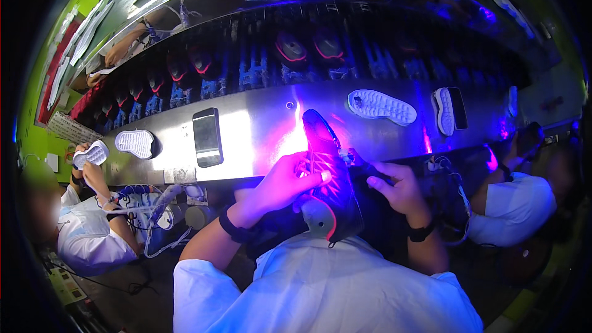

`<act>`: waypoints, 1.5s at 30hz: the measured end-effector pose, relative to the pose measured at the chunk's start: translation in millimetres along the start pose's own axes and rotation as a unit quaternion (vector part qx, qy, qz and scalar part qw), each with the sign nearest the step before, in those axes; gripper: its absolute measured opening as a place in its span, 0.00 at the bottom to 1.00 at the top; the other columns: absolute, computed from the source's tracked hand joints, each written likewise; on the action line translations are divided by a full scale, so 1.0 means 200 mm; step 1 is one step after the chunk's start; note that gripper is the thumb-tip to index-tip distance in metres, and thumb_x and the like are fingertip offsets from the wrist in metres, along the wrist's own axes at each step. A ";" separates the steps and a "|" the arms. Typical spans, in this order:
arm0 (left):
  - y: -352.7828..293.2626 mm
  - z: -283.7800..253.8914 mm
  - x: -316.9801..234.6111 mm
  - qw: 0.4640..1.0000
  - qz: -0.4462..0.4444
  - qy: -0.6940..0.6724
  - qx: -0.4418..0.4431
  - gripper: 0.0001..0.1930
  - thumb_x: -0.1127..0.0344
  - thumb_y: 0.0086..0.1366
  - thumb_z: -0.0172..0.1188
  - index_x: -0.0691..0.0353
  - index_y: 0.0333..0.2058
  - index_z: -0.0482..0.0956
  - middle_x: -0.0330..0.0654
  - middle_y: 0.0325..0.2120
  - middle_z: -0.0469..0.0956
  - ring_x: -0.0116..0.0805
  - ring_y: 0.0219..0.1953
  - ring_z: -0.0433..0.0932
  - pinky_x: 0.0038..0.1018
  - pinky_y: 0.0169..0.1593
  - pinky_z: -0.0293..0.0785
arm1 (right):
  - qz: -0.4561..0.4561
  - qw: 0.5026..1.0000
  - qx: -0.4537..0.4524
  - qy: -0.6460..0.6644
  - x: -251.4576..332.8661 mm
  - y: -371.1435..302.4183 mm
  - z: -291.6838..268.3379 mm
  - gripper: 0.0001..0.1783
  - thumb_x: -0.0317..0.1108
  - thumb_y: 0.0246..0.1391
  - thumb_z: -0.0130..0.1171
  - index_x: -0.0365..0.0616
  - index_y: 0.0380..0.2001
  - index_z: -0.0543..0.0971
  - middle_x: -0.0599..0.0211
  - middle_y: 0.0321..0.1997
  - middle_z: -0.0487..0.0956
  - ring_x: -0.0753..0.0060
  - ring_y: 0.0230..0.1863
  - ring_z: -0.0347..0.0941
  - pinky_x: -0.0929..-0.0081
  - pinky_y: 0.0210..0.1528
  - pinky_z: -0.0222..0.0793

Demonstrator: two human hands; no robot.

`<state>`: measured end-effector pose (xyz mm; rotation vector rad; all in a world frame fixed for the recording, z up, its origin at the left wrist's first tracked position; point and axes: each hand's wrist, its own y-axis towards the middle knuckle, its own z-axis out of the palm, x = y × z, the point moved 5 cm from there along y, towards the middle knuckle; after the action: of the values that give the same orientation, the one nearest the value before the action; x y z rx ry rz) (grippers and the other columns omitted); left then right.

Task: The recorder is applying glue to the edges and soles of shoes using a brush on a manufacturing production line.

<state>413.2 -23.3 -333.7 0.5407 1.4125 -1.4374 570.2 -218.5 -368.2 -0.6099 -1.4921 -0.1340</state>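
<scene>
A dark shoe upper (pixel 336 188) with red trim is tilted over the near edge of the metal bench, its toe pointing away from me, under violet light. My left hand (pixel 280 182) is closed round its left side, thumb lying across the top. In my right hand (pixel 399 190) is a slim dark-handled brush (pixel 365 165), gripped between thumb and fingers. Its pale tip meets the right edge of the upper near the toe; the bristles are too small to make out. Beyond the shoe, a white sole (pixel 382 107) lies on the bench.
Along the metal bench (pixel 259 105) lie a phone (pixel 207 137), another white sole (pixel 134 143), and a sole beside a second phone (pixel 457 108). Behind, a conveyor carries several dark shoes (pixel 291 49). A co-worker sits left holding a sole (pixel 91 155); another person (pixel 515 206) sits right.
</scene>
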 end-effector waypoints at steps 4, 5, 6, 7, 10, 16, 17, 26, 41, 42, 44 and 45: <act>0.06 -0.03 0.07 0.999 -0.042 -0.022 -0.020 0.22 0.58 0.66 0.66 0.66 0.52 0.74 0.38 0.30 0.81 0.21 0.16 0.74 0.19 0.15 0.68 | -0.001 0.999 0.030 -0.022 -0.05 -0.14 -0.03 0.20 0.28 0.54 0.70 0.36 0.51 0.81 0.56 0.49 0.85 0.68 0.50 0.81 0.71 0.56 0.72; 0.08 -0.04 0.09 0.999 -0.025 -0.022 -0.039 0.23 0.58 0.66 0.66 0.66 0.53 0.73 0.38 0.29 0.81 0.21 0.15 0.73 0.19 0.15 0.68 | 0.002 0.999 0.031 -0.021 -0.04 -0.16 -0.06 0.20 0.28 0.54 0.70 0.36 0.51 0.81 0.56 0.49 0.85 0.68 0.50 0.81 0.71 0.56 0.72; 0.08 -0.04 0.08 0.997 -0.056 -0.025 -0.037 0.26 0.61 0.68 0.64 0.67 0.59 0.69 0.39 0.39 0.81 0.23 0.37 0.80 0.21 0.40 0.77 | 0.002 0.998 0.059 -0.032 -0.03 -0.20 -0.10 0.20 0.27 0.56 0.68 0.35 0.52 0.81 0.61 0.46 0.84 0.74 0.46 0.79 0.74 0.51 0.73; 0.07 -0.04 0.04 0.997 -0.061 -0.027 -0.033 0.26 0.61 0.68 0.64 0.67 0.59 0.69 0.39 0.39 0.81 0.23 0.37 0.80 0.21 0.40 0.77 | -0.001 0.995 0.088 -0.040 -0.01 -0.22 -0.10 0.20 0.26 0.57 0.67 0.35 0.53 0.81 0.67 0.42 0.84 0.79 0.41 0.78 0.77 0.45 0.74; 0.07 -0.02 0.00 0.999 -0.041 -0.004 -0.035 0.25 0.60 0.68 0.63 0.66 0.59 0.69 0.36 0.33 0.81 0.20 0.29 0.78 0.17 0.31 0.73 | 0.052 0.997 0.055 -0.019 0.05 -0.13 -0.11 0.21 0.29 0.55 0.69 0.36 0.51 0.82 0.56 0.48 0.85 0.70 0.50 0.81 0.71 0.54 0.73; 0.00 -0.06 0.02 0.995 -0.032 -0.013 -0.095 0.30 0.59 0.65 0.67 0.73 0.58 0.68 0.45 0.34 0.83 0.29 0.27 0.83 0.21 0.19 0.75 | 0.015 0.993 0.116 -0.036 0.13 -0.08 -0.13 0.20 0.28 0.55 0.68 0.38 0.52 0.81 0.58 0.48 0.85 0.69 0.50 0.81 0.71 0.54 0.73; -0.01 -0.09 0.03 0.992 -0.007 0.003 -0.124 0.31 0.59 0.64 0.67 0.73 0.58 0.68 0.45 0.34 0.83 0.29 0.27 0.83 0.21 0.20 0.76 | 0.011 0.985 0.143 -0.093 0.17 -0.09 -0.15 0.21 0.28 0.55 0.68 0.39 0.53 0.82 0.58 0.47 0.85 0.69 0.49 0.81 0.71 0.54 0.73; -0.15 -0.12 -0.01 0.980 -0.083 -0.085 -0.162 0.32 0.54 0.64 0.67 0.70 0.58 0.68 0.48 0.37 0.83 0.32 0.20 0.81 0.25 0.13 0.75 | -0.024 0.966 0.139 -0.216 0.36 -0.18 -0.11 0.21 0.31 0.54 0.69 0.41 0.52 0.82 0.57 0.42 0.85 0.63 0.42 0.81 0.70 0.47 0.73; 0.01 -0.07 -0.05 0.979 -0.034 -0.062 -0.192 0.22 0.56 0.70 0.60 0.68 0.52 0.71 0.42 0.31 0.81 0.29 0.21 0.81 0.20 0.17 0.75 | -0.050 0.974 0.113 -0.191 0.34 -0.01 -0.26 0.20 0.31 0.54 0.70 0.42 0.51 0.83 0.57 0.38 0.86 0.64 0.38 0.83 0.73 0.45 0.74; 0.04 -0.07 -0.04 0.975 -0.066 -0.085 -0.194 0.22 0.55 0.70 0.60 0.69 0.51 0.71 0.42 0.31 0.81 0.28 0.20 0.81 0.20 0.16 0.74 | -0.101 0.972 0.084 -0.195 0.35 -0.01 -0.26 0.20 0.30 0.53 0.70 0.43 0.51 0.83 0.59 0.33 0.84 0.67 0.33 0.81 0.73 0.40 0.73; 0.05 -0.06 -0.03 0.969 -0.097 -0.108 -0.198 0.22 0.55 0.70 0.60 0.69 0.50 0.71 0.42 0.30 0.80 0.28 0.19 0.81 0.20 0.16 0.74 | -0.084 0.968 0.089 -0.218 0.39 0.00 -0.27 0.20 0.29 0.52 0.70 0.43 0.50 0.84 0.59 0.32 0.83 0.67 0.32 0.80 0.73 0.39 0.72; 0.06 -0.05 -0.02 0.967 -0.115 -0.136 -0.180 0.23 0.52 0.71 0.58 0.69 0.50 0.72 0.43 0.31 0.81 0.29 0.19 0.81 0.19 0.16 0.74 | -0.068 0.964 0.089 -0.241 0.39 0.02 -0.28 0.21 0.29 0.51 0.70 0.43 0.50 0.84 0.59 0.31 0.82 0.67 0.31 0.79 0.74 0.38 0.72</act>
<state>422.3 -10.4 -337.9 -0.0526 1.4993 -1.3288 629.5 -219.5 -292.0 -0.4079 -1.9941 0.0495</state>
